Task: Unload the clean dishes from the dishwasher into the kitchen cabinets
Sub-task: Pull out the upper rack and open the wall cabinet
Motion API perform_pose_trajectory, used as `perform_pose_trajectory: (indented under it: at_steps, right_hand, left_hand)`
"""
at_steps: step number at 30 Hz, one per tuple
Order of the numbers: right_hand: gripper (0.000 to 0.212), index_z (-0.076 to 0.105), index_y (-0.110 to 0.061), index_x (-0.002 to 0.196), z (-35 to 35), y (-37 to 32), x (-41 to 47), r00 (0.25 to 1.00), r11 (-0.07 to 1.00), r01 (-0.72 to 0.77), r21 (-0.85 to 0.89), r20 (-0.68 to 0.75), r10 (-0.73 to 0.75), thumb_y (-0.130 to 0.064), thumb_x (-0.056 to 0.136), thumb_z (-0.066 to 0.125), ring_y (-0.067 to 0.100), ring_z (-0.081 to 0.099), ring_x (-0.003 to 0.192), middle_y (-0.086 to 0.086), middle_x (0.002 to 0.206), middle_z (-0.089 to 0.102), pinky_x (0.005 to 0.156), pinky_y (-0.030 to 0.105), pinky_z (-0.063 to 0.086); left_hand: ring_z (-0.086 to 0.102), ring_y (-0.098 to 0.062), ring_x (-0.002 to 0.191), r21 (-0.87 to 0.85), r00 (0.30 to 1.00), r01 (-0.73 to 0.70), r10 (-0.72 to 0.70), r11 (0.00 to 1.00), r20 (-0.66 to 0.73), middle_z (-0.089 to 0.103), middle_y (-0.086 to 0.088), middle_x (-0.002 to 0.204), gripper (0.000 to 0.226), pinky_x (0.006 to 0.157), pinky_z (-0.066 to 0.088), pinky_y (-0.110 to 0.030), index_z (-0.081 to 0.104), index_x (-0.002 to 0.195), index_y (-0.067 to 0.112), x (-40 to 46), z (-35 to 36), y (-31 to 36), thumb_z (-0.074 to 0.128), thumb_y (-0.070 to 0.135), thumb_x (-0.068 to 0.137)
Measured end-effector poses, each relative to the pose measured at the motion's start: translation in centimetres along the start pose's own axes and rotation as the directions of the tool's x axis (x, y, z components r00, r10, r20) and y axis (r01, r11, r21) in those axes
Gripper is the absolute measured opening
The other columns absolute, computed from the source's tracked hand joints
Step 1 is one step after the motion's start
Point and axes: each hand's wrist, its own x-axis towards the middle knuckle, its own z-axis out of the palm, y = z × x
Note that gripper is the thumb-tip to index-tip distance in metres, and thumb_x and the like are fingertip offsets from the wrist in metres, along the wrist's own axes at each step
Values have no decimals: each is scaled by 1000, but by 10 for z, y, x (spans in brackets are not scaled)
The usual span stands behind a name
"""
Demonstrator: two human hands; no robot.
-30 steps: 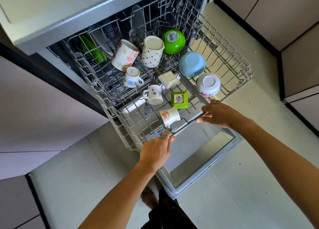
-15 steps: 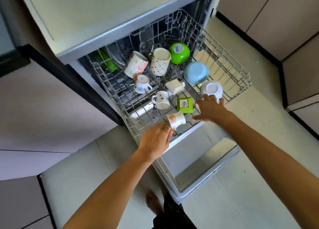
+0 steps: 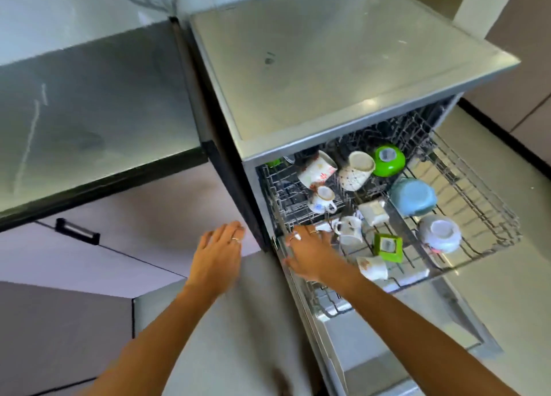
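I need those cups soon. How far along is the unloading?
Done: the rack is pulled out. In hand: nothing yet; the right hand reaches over the rack's left edge near a white cup, and the left hand hangs open beside the dishwasher. Left: everything, including the green bowl and blue bowl.

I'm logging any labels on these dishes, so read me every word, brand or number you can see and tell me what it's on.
No text can be read in this picture.
Sticker on the base of the green bowl: too blurred to read.
Sticker on the square green container: too blurred to read.
Dark marks on the lower part of the dishwasher beside the right forearm: blurred and partly hidden, unreadable.
The mugs carry patterns only, no lettering that shows.
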Motion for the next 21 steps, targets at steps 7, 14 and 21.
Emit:
perform_pose_trajectory:
  at_steps: [7, 14, 21]
  right_hand:
    - [53, 39, -15, 140, 26, -102, 19, 978, 981, 187, -53, 100, -181, -39, 94, 49, 27, 24, 138, 9, 145, 31, 114, 46, 17]
    - [56, 34, -11, 143, 48, -242, 82, 975, 957, 218, 189, -3, -222, -34, 95, 50, 30, 33, 133, 11, 143, 36, 107, 41, 30]
    - [69, 26, -10, 147, 47, -377, 141, 964, 776, 260, 575, -193, -181, -34, 91, 58, 31, 36, 135, 13, 150, 34, 111, 43, 33]
  left_hand:
    - [42, -36, 122, 123, 959, 108, -71, 987, -276, 40, -16, 138, 61, 99, 35, -45, 42, 131, 11, -67, -52, -136, 64, 7, 75]
    - [31, -37, 137, 196, 946, 323, -310, 926, -94, 29, -15, 152, 107, 109, 25, -50, 27, 145, 11, -103, -109, -275, 89, 24, 59]
    - [-10, -25, 147, 114, 852, 446, -460, 888, 249, -14, 2, 159, 123, 117, 4, -49, -14, 150, 26, -91, -97, -343, 74, 55, 69]
